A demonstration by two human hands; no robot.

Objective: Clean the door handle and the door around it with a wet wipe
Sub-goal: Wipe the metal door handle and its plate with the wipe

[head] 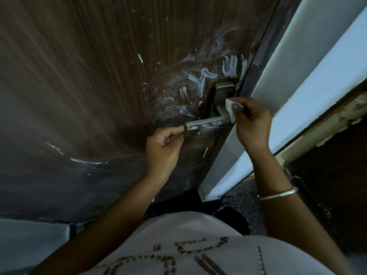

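The dark brown, wood-grained door filled most of the head view, seen from close up and tilted. Its metal door handle, a flat lever, stuck out from a rectangular backplate fixed near the door's right edge, beside the pale door frame. Thick white smears lay in short curved strokes on the wood above and to the left of the backplate, with fainter hazy streaks around them. Three smaller white dabs sat in a row along the top face of the lever itself.

The left hand was at the lever's free end, its fingers curled, with thumb and forefinger pinching the tip of the metal. The right hand held the wet wipe, a small folded white pad, with its fingers closed on it and the thumb pressed on the front. The wipe lay against the handle where the lever bends into the backplate, touching the metal.

A thin metal bangle circled the right wrist. At the bottom of the view was the person's light shirt with a dark stitched pattern, and a strip of dark speckled floor showed between the arms, below the frame.
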